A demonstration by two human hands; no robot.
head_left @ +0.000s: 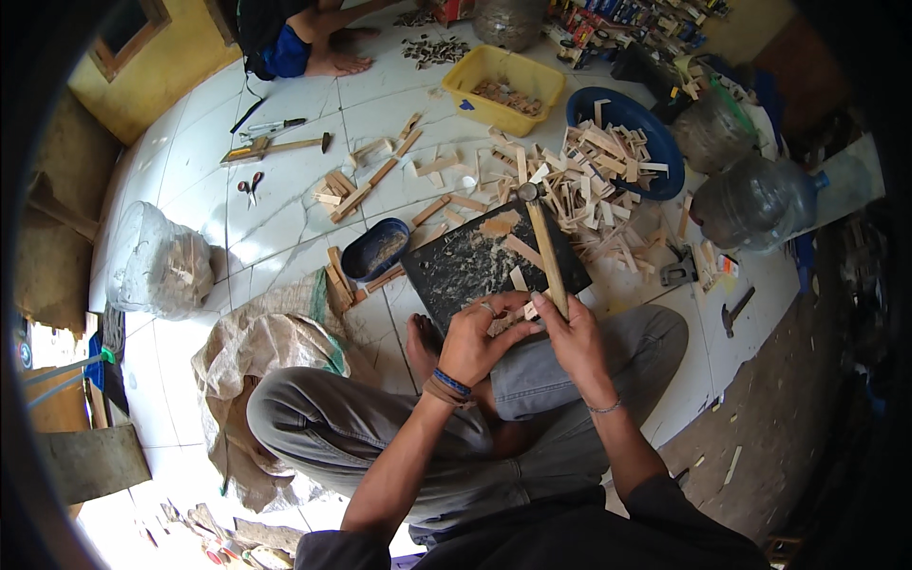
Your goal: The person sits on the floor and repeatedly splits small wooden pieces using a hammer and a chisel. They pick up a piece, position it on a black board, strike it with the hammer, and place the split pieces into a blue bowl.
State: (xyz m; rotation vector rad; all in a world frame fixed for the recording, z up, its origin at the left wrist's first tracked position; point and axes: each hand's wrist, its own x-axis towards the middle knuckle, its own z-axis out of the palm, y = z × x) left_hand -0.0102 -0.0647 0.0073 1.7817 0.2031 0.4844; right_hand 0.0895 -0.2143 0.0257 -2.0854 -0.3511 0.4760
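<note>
My left hand [480, 337] pinches a small pale wooden piece [530, 312] above my lap. Close beside it, my right hand [574, 348] is closed around the lower end of a hammer's wooden handle [547, 249], its fingertips meeting the same small piece. The hammer's metal head [529, 192] points away from me, over the far right corner of a black board [445, 277]. Wood shavings and a few offcuts lie on that board, just beyond my crossed legs. Exactly how the fingers share the small piece is partly hidden.
Loose wooden pieces [579, 180] heap up beyond the board, spilling from a blue basin [670, 152]. A dark blue tray [375, 249] sits left of the board. Farther off are a yellow tub [541, 95], scissors [250, 188] and another person's foot [337, 65]. A second hammer [734, 312] lies right.
</note>
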